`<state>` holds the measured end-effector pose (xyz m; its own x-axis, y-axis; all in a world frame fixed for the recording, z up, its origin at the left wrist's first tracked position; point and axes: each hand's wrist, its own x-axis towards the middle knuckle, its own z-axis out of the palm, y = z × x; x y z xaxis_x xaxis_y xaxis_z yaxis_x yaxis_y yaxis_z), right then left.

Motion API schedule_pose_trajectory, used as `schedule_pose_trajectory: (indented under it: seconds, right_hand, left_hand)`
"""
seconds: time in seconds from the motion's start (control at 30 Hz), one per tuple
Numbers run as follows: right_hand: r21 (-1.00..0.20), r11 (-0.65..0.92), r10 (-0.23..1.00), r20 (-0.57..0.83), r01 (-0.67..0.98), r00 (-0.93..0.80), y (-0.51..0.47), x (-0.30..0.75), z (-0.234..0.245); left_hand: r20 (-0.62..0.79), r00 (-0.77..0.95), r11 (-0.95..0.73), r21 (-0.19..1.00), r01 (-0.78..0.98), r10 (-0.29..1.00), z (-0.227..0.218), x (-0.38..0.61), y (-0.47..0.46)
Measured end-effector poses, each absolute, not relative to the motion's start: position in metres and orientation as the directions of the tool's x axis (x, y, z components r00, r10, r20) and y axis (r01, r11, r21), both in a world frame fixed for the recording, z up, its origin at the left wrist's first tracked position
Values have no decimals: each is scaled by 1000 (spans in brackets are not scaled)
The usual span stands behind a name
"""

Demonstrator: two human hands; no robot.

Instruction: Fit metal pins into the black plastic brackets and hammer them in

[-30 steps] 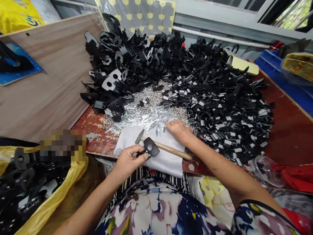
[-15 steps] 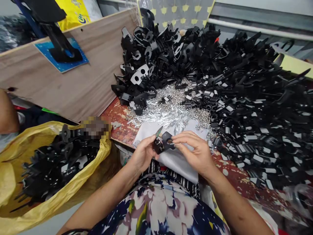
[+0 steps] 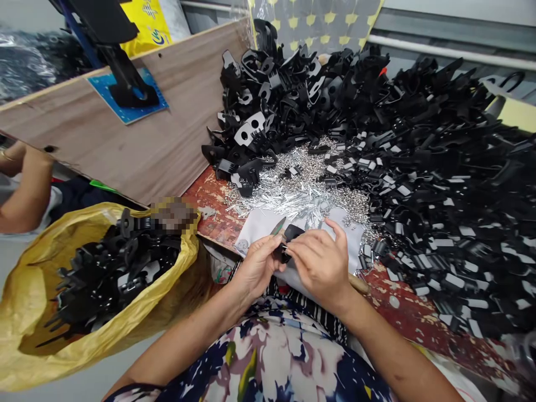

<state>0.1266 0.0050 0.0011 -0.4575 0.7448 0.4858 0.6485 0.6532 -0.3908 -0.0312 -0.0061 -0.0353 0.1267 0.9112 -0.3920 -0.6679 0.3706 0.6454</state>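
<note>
the black clip (image 3: 294,230), over the grey cloth (image 3: 254,221), aims its flat end at one o'clock, long axis hidden from me. left hand (image 3: 260,261) pinches it; right hand's (image 3: 321,263) fingertips bunch against it, hold unclear. hammer handle (image 3: 359,283) points to four o'clock.

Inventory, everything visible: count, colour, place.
Table: one, red, centre
Sack: one, yellow, left
Parts: many, black, on table, in sack
Metal bits: many, silver, centre
Cloth: one, grey, on table
Hammer: one, tan-handled, across cloth
Held part: one, black, above cloth
Board: one, brown, left
Sheet: one, blue, against board
Bracket: one, black, over sheet
Bag: one, yellow, back
Co-worker's arms: count unclear, bare, left
Left hand: one, bare, holding part
Right hand: one, bare, at part
</note>
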Motion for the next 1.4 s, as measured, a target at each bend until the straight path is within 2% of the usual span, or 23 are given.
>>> schedule_pose_trajectory:
  seconds: [0.1, 0.2, 0.27, 0.4, 0.47, 0.53, 0.6, 0.67, 0.7, 0.77, 0.83, 0.9, 0.97, 1.03, 1.1, 1.2, 1.27, 1.33, 1.4]
  right_hand:
    - [-269, 663, 732, 433, 699, -527, 1, 121, -2]
    - [-273, 660, 736, 426, 700, -527, 2, 121, -4]
    - [-278, 662, 727, 464, 696, -506, 3, 124, -3]
    - [-208, 661, 680, 573, 721, -458, 0, 123, -2]
    - [-205, 661, 668, 598, 722, -443, -4, 115, -3]
    - [-237, 679, 669, 590, 695, -452, -7, 109, -6]
    - [-279, 709, 678, 520, 648, -519, -7, 112, -10]
    - [-272, 684, 723, 381, 677, -577, -4, 125, -16]
    - [-231, 640, 763, 301, 733, -572, -1, 136, -20]
    - [-103, 524, 848, 157, 845, -506, 5, 159, -30]
    - [-22, 440, 898, 41, 898, -439, 8, 178, -38]
    - [-36, 389, 918, -69, 920, -391, 7, 190, -41]
    - [-115, 357, 919, -135, 927, -371, 1, 197, -37]
    - [-225, 402, 901, -75, 888, -427, -9, 201, -26]
    - [-309, 502, 863, 111, 808, -494, -20, 204, -15]
    - [-342, 604, 792, 357, 720, -495, -33, 202, -11]
    - [-292, 636, 762, 381, 715, -523, -38, 197, -17]
    - [-207, 661, 742, 324, 722, -586, -39, 192, -25]
    - [-189, 665, 741, 289, 723, -606, -39, 189, -28]
  left_hand:
    - [-381, 63, 318, 655, -686, 922, -36, -25, -7]
    - [-381, 32, 300, 671, -678, 924, -33, -23, -8]
    - [-382, 60, 319, 663, -678, 922, -30, -26, -11]
    - [-338, 131, 327, 628, -706, 932, -26, -39, -24]
    - [-295, 92, 282, 703, -653, 951, -28, -46, -34]
    - [-234, -10, 198, 847, -494, 972, -31, -55, -44]
    - [-158, -101, 132, 966, -223, 982, -34, -68, -54]
    - [-123, -136, 129, 991, 40, 983, -37, -83, -62]
    - [-132, -137, 150, 980, 129, 982, -39, -90, -65]
    - [-189, -113, 209, 955, 211, 975, -45, -98, -67]
    - [-245, -83, 257, 941, 219, 966, -54, -95, -64]
    - [-242, -86, 256, 937, 238, 966, -66, -86, -59]
    - [-171, -129, 203, 933, 297, 977, -76, -74, -53]
    - [-98, -151, 148, 917, 371, 984, -82, -67, -48]
    - [-73, -154, 131, 901, 414, 985, -85, -65, -46]
    - [-58, -167, 128, 888, 441, 984, -86, -67, -47]
    - [-45, -187, 127, 883, 453, 981, -87, -68, -48]
    - [-39, -205, 131, 879, 458, 978, -87, -68, -48]
    - [-40, -209, 134, 879, 458, 977, -87, -67, -48]
